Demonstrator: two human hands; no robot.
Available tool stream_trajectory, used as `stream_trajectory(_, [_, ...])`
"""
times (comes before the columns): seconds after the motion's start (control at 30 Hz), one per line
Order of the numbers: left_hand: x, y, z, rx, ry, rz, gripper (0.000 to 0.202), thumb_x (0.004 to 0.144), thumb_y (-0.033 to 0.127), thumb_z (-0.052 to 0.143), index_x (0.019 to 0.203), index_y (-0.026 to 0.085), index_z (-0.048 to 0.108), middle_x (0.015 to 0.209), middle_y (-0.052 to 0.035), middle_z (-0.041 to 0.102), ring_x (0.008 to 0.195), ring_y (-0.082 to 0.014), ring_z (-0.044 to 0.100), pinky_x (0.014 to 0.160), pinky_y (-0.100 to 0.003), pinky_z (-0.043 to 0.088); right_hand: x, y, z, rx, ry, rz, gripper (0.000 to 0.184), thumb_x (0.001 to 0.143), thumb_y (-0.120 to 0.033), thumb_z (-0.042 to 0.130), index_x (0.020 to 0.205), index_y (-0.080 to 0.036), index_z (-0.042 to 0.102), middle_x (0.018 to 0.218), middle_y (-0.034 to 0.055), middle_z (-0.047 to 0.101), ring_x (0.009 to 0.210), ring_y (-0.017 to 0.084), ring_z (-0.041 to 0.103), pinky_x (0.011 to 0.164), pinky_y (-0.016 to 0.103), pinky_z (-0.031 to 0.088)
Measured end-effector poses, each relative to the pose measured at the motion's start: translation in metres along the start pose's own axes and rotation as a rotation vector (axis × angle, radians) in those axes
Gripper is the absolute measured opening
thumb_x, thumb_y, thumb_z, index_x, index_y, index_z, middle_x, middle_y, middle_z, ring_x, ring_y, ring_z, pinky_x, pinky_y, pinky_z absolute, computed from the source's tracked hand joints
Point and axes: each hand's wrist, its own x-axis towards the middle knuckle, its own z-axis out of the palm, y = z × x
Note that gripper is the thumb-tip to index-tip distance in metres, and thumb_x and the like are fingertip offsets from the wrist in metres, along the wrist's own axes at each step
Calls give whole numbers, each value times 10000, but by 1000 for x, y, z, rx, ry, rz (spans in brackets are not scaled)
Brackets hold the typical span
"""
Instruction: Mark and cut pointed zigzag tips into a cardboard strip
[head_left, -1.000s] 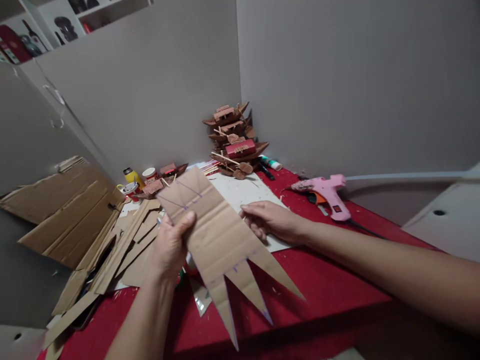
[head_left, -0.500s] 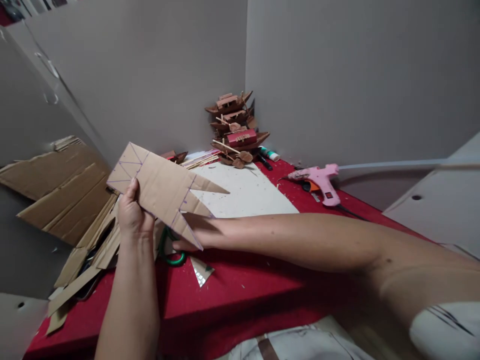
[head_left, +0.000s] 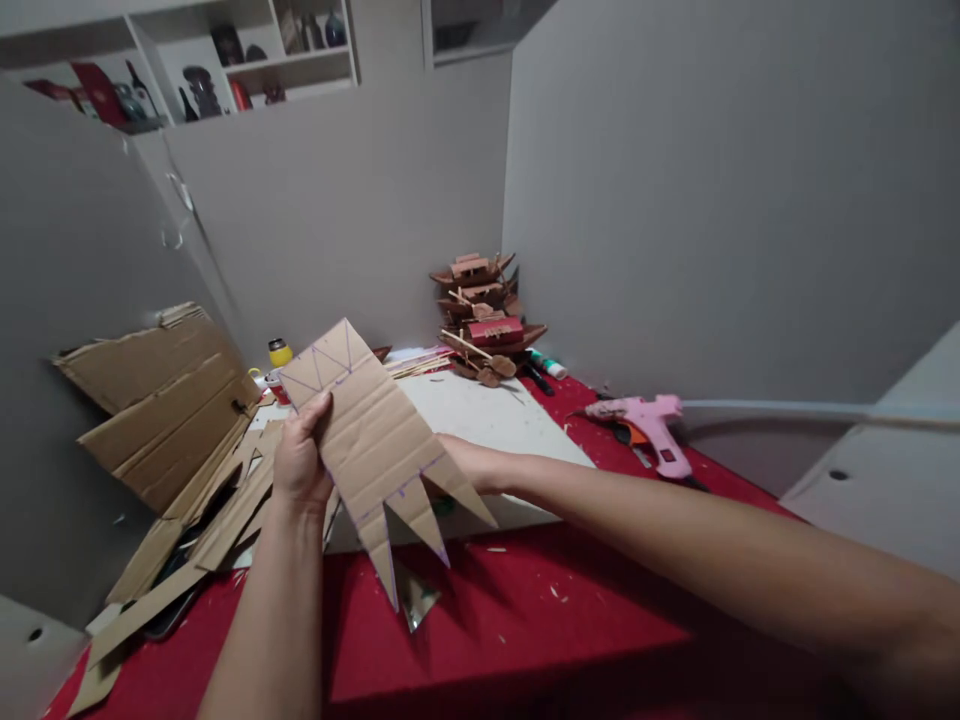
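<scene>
Cardboard piece [head_left: 371, 440] with three cut points and purple pen lines hangs above the red table [head_left: 570, 620], gripped along its edge by the left hand [head_left: 300, 462]. Right hand [head_left: 459, 462] reaches behind it; its grip cannot be told.

1. The brown pronged cardboard piece [head_left: 367, 440], at 9 o'clock of center, is matt corrugated paperboard with purple pen lines.
2. The red table cover [head_left: 600, 620] looks like matt cloth, with small crumbs on it.
3. The pink glue gun [head_left: 651, 428], at 3 o'clock, is smooth plastic.
4. The white flat board [head_left: 487, 410] is matt.
</scene>
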Motion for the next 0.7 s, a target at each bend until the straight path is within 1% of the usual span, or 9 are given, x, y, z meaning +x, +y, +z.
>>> stream_trajectory(0.03, [-1,0,0,8,-17,-11,215,555,256,806,726,156,724,718,-26,756,833,-258,729,796,-344,580,-9,2,-9,28,-9,39,308,935,-342,586,1171,-144,594,1144,68,621,952,223,635,791,390,554])
stream_trajectory(0.1, [-4,0,1,26,-48,-31,284,531,268,828,773,150,735,759,-38,765,838,-263,729,800,-350,576,-28,8,-23,103,-6,112,350,809,-316,711,1088,-140,598,802,1,651,638,128,618,567,239,517])
stream_trajectory(0.13, [-5,-1,1,37,-62,-40,307,528,273,833,792,147,738,769,-42,767,843,-266,728,801,-351,575,-37,11,-28,148,-2,140,362,756,-308,736,1043,-141,591,663,-39,600,512,90,552,469,191,452])
stream_trajectory(0.2, [-6,-2,1,61,-85,-60,328,534,283,837,814,141,742,769,-48,767,846,-271,728,793,-349,575,-55,14,-36,239,2,167,342,695,-357,744,902,-153,563,526,-85,499,377,54,423,367,163,345])
stream_trajectory(0.27, [-7,-4,2,88,-103,-83,327,546,291,837,818,136,743,757,-53,766,839,-276,729,778,-349,577,-70,13,-41,327,24,152,342,679,-417,722,797,-172,516,500,-89,460,364,51,392,352,169,334])
stream_trajectory(0.37, [-9,-6,3,129,-133,-123,327,557,298,835,833,151,741,763,-52,769,822,-274,732,754,-342,579,-85,4,-49,430,129,65,342,702,-449,689,800,-188,492,522,-80,465,376,53,387,341,168,312])
stream_trajectory(0.47, [-15,-6,6,188,-209,-202,334,578,287,831,874,161,740,827,-67,775,800,-268,734,732,-337,579,-89,-11,-59,499,238,-69,344,703,-460,693,785,-197,488,513,-84,447,374,48,359,334,168,286])
stream_trajectory(0.53, [-22,-6,9,243,-279,-289,329,595,269,830,892,160,740,858,-90,775,772,-273,735,709,-349,582,-86,-18,-65,528,268,-131,336,699,-447,710,780,-201,495,488,-96,420,355,54,342,314,178,296])
stream_trajectory(0.7, [-41,-12,19,343,-410,-484,377,574,259,848,922,156,745,848,-128,771,689,-291,733,646,-369,579,-73,-18,-74,586,308,-212,395,728,-424,707,980,-196,505,673,-59,581,324,32,316,249,171,298])
